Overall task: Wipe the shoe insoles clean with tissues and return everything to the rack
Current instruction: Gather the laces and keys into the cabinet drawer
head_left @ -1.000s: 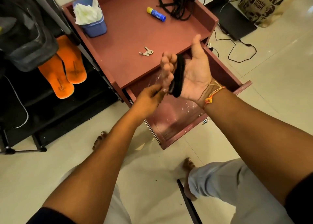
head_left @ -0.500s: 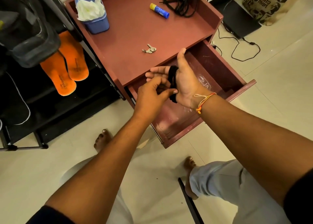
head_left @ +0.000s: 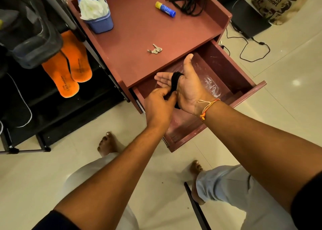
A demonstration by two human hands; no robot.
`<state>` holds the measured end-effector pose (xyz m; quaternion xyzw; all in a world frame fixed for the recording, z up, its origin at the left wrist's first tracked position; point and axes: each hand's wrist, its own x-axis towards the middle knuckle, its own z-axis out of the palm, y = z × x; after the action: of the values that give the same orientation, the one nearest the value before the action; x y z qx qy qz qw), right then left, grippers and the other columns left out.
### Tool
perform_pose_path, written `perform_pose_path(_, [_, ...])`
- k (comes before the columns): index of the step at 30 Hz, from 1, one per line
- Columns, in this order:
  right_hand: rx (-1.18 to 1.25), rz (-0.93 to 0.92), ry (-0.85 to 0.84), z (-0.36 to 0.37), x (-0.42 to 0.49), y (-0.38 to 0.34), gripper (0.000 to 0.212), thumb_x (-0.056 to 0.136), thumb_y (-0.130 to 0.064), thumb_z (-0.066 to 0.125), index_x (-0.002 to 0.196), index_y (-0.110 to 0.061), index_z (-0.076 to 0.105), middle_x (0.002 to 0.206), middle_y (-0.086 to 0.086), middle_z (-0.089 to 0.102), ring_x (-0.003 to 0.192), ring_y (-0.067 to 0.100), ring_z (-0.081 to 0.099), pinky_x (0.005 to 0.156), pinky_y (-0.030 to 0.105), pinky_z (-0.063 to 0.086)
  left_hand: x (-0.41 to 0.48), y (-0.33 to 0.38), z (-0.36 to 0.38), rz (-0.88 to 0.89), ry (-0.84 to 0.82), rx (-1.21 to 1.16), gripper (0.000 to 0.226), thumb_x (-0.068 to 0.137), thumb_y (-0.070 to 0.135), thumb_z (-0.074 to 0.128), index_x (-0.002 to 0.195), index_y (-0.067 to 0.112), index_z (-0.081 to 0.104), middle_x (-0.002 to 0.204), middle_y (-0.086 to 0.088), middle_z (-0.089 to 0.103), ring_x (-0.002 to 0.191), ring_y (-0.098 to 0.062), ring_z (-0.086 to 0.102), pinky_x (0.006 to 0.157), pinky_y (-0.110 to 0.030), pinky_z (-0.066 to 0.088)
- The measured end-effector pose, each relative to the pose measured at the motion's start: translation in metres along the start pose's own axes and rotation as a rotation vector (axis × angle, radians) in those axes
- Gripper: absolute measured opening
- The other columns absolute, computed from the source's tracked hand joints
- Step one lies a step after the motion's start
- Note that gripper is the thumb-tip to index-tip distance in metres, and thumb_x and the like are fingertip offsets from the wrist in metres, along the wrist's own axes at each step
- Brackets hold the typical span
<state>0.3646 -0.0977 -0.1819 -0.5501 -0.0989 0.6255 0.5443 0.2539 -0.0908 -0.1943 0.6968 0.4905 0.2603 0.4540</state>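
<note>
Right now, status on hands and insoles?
Left hand pinching black cord wound round open right hand. Two orange foam insoles on black rack. Nothing blocking.

Both forearms are seen bare from wrist to above the elbow. Dark sleeve edges are noted at the upper arms, on the left and on the right. A thread bracelet of orange, yellow and pale strands, with a small knot or bead hanging, is worn at the right wrist. No rings are seen on the left hand or right hand. Light, pale trousers are worn, bunched at the knees. The feet are bare.
</note>
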Motion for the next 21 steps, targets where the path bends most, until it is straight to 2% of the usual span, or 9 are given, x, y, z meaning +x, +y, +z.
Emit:
perform_pose_path(3, [-0.105, 0.064, 0.030, 0.004, -0.001, -0.003, 0.089, 0.083, -0.081, 0.041, 0.119, -0.002, 0.064, 0.120, 0.005, 0.065, 0.117, 0.015, 0.057, 0.107, 0.034, 0.043, 0.004, -0.003, -0.004, 0.026, 0.002, 0.105, 0.013, 0.093, 0.021, 0.067, 0.098, 0.015, 0.078, 0.082, 0.007, 0.069, 0.072, -0.004, 0.061, 0.057, -0.011, 0.042])
perform_pose_path(5, [-0.122, 0.119, -0.013, 0.007, -0.005, -0.008, 0.063, 0.083, -0.066, 0.061, 0.103, -0.006, 0.062, 0.099, 0.004, 0.060, 0.093, 0.015, 0.055, 0.089, 0.028, 0.052, 0.010, -0.009, -0.008, 0.006, 0.012, 0.154, 0.014, 0.094, 0.022, 0.065, 0.102, 0.019, 0.077, 0.089, 0.005, 0.072, 0.079, -0.007, 0.064, 0.068, -0.023, 0.052])
perform_pose_path(7, [-0.117, 0.152, -0.055, 0.007, -0.010, -0.012, 0.033, 0.093, -0.044, 0.063, 0.093, -0.011, 0.058, 0.081, 0.002, 0.058, 0.071, 0.011, 0.060, 0.066, 0.023, 0.054, 0.014, -0.012, -0.012, -0.045, 0.027, 0.146, 0.016, 0.095, 0.022, 0.064, 0.106, 0.021, 0.077, 0.093, 0.004, 0.074, 0.083, -0.009, 0.066, 0.075, -0.033, 0.056])
perform_pose_path(8, [-0.119, 0.153, -0.058, 0.008, -0.013, -0.014, 0.024, 0.097, -0.034, 0.061, 0.093, -0.011, 0.057, 0.079, 0.003, 0.058, 0.067, 0.010, 0.060, 0.063, 0.022, 0.054, 0.015, -0.013, -0.013, -0.057, 0.026, 0.139, 0.016, 0.095, 0.021, 0.064, 0.105, 0.021, 0.077, 0.090, 0.005, 0.074, 0.082, -0.010, 0.066, 0.074, -0.033, 0.055])
perform_pose_path(11, [-0.192, 0.120, -0.071, 0.009, -0.015, -0.016, 0.015, 0.099, -0.018, 0.059, 0.090, -0.006, 0.058, 0.085, 0.007, 0.060, 0.082, 0.016, 0.061, 0.086, 0.030, 0.056, 0.016, -0.013, -0.012, -0.082, 0.019, 0.123, 0.015, 0.095, 0.020, 0.063, 0.092, 0.020, 0.077, 0.069, 0.010, 0.067, 0.067, -0.006, 0.063, 0.060, -0.025, 0.046])
perform_pose_path(13, [-0.333, 0.089, -0.068, 0.007, -0.013, -0.016, 0.019, 0.100, -0.015, 0.057, 0.083, -0.006, 0.058, 0.084, 0.011, 0.059, 0.088, 0.021, 0.058, 0.100, 0.038, 0.049, 0.017, -0.013, -0.011, -0.130, 0.033, 0.088, 0.017, 0.094, 0.021, 0.064, 0.083, 0.019, 0.076, 0.063, 0.011, 0.064, 0.061, -0.004, 0.059, 0.055, -0.024, 0.042])
perform_pose_path(16, [-0.565, 0.054, -0.141, 0.003, -0.016, -0.021, 0.023, 0.100, -0.017, 0.056, 0.085, 0.001, 0.058, 0.088, 0.015, 0.049, 0.089, 0.028, 0.045, 0.090, 0.039, 0.043, 0.021, -0.020, -0.009, -0.215, 0.064, 0.028, 0.019, 0.093, 0.025, 0.066, 0.078, 0.019, 0.076, 0.061, 0.008, 0.064, 0.056, -0.004, 0.056, 0.053, -0.025, 0.042])
perform_pose_path(18, [-0.571, 0.038, -0.152, 0.000, -0.022, -0.030, 0.028, 0.100, -0.015, 0.057, 0.103, 0.012, 0.062, 0.095, 0.021, 0.060, 0.094, 0.029, 0.059, 0.097, 0.035, 0.048, 0.025, -0.025, -0.011, -0.280, 0.093, -0.033, 0.018, 0.092, 0.025, 0.068, 0.078, 0.019, 0.077, 0.063, 0.007, 0.066, 0.055, -0.003, 0.054, 0.054, -0.027, 0.044])
perform_pose_path(21, [-0.665, -0.094, 0.097, -0.009, -0.020, -0.039, 0.021, 0.097, -0.018, 0.062, 0.104, 0.001, 0.070, 0.102, 0.014, 0.073, 0.101, 0.024, 0.071, 0.092, 0.033, 0.057, 0.030, -0.030, -0.011, -0.336, 0.109, -0.077, 0.018, 0.092, 0.022, 0.069, 0.075, 0.024, 0.074, 0.076, 0.000, 0.073, 0.067, -0.012, 0.064, 0.069, -0.039, 0.057])
